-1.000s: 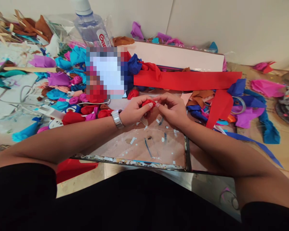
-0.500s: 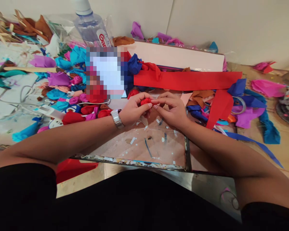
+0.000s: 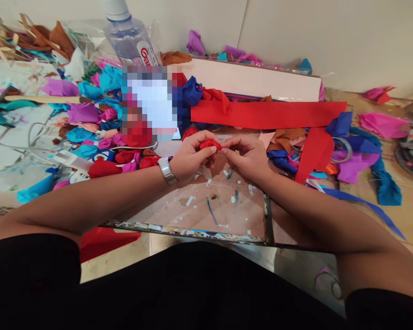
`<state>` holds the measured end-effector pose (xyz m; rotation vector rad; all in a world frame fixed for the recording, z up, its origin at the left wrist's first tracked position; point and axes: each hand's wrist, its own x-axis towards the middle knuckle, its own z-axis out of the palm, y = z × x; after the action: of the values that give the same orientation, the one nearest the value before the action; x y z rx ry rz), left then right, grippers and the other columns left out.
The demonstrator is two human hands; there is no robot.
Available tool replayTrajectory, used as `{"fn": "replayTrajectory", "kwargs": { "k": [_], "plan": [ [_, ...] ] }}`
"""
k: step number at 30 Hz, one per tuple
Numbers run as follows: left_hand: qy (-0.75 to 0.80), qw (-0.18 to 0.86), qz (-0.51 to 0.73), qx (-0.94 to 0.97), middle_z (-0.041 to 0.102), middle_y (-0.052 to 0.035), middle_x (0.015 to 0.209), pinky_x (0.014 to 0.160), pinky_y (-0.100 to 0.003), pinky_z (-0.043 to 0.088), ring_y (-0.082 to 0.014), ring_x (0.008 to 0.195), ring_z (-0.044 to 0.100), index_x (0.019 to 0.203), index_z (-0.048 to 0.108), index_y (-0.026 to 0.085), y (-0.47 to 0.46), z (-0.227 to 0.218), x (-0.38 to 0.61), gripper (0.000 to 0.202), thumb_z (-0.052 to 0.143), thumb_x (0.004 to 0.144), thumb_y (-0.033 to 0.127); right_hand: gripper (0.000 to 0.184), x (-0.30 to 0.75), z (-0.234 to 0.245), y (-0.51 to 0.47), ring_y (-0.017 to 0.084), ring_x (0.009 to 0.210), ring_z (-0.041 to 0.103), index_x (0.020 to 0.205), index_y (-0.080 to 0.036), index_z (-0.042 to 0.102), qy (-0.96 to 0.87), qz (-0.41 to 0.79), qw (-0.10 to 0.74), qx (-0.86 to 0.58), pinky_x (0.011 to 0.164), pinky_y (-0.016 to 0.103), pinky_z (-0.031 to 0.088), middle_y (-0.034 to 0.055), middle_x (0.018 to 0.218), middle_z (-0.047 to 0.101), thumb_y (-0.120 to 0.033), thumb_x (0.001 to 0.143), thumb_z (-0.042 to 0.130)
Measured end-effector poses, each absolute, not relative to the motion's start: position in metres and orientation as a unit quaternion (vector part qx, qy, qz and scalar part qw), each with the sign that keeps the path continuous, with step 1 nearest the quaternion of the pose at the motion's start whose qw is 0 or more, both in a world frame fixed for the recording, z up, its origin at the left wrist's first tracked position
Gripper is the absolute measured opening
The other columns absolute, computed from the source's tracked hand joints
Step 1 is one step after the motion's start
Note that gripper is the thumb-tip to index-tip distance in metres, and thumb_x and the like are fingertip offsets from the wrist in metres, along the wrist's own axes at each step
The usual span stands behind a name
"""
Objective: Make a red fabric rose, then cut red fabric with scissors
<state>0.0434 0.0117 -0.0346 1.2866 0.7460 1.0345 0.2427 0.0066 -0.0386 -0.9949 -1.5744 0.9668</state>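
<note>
A small rolled piece of red crepe paper (image 3: 209, 144) is pinched between both my hands above a glass work plate (image 3: 206, 211). My left hand (image 3: 192, 156), with a metal watch at the wrist, curls its fingers round the roll from the left. My right hand (image 3: 247, 155) pinches it from the right with thumb and forefinger. A long red paper strip (image 3: 268, 114) lies just beyond my hands.
Left of my hands is a heap of rolled paper pieces (image 3: 99, 133) in red, pink, blue and purple. A plastic water bottle (image 3: 129, 34) stands at the back. Blue, purple and red paper scraps (image 3: 351, 151) lie to the right. A white board (image 3: 258, 82) lies at the back.
My fingers have shifted slightly on the red roll, turning it between the two hands. Both hands stay in the same place.
</note>
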Motion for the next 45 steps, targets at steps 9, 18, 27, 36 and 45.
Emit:
{"fn": "replayTrajectory", "kwargs": {
  "k": [9,18,27,36,45],
  "plan": [
    [0.324,0.625,0.439,0.559,0.067,0.0042,0.069,0.051,-0.020,0.051,-0.0090,0.051,0.060,0.116,0.064,0.020,0.0124,-0.0377,0.0412,0.031,0.076,0.089,0.031,0.038,0.2432,-0.0385,0.0065,0.015,0.074,0.068,0.101,-0.022,0.074,-0.640,0.437,0.510,-0.372,0.066,0.029,0.058,0.0045,0.097,0.078,-0.057,0.088,0.084],
    [0.316,0.606,0.425,0.593,0.066,0.0046,0.072,0.051,-0.021,0.049,-0.0094,0.052,0.059,0.114,0.062,0.019,0.0133,-0.0364,0.0405,0.032,0.075,0.086,0.026,0.036,0.2418,-0.0415,0.0066,0.012,0.068,0.063,0.104,-0.022,0.074,-0.619,0.480,0.499,-0.370,0.061,0.026,0.056,0.0019,0.094,0.077,-0.052,0.088,0.086],
    [0.304,0.592,0.411,0.623,0.063,0.0058,0.071,0.054,-0.022,0.047,-0.0103,0.054,0.058,0.120,0.058,0.021,0.0146,-0.0395,0.0389,0.038,0.075,0.086,0.026,0.041,0.2438,-0.0428,0.0075,0.013,0.065,0.061,0.108,-0.025,0.073,-0.624,0.485,0.493,-0.363,0.060,0.027,0.052,-0.0002,0.084,0.071,-0.059,0.089,0.083],
    [0.298,0.570,0.407,0.649,0.063,0.0050,0.077,0.057,-0.021,0.048,-0.0089,0.058,0.060,0.117,0.057,0.020,0.0144,-0.0384,0.0388,0.040,0.078,0.084,0.026,0.038,0.2426,-0.0390,0.0081,0.013,0.067,0.060,0.094,-0.021,0.073,-0.616,0.495,0.481,-0.379,0.061,0.027,0.052,0.0013,0.084,0.073,-0.057,0.088,0.084],
    [0.322,0.621,0.413,0.583,0.062,0.0063,0.071,0.052,-0.022,0.049,-0.0101,0.052,0.058,0.120,0.056,0.021,0.0122,-0.0398,0.0407,0.038,0.072,0.086,0.023,0.025,0.2436,-0.0376,0.0092,0.012,0.061,0.059,0.100,-0.021,0.074,-0.584,0.542,0.484,-0.363,0.054,0.025,0.049,-0.0010,0.079,0.071,-0.041,0.086,0.082]
  ]
}}
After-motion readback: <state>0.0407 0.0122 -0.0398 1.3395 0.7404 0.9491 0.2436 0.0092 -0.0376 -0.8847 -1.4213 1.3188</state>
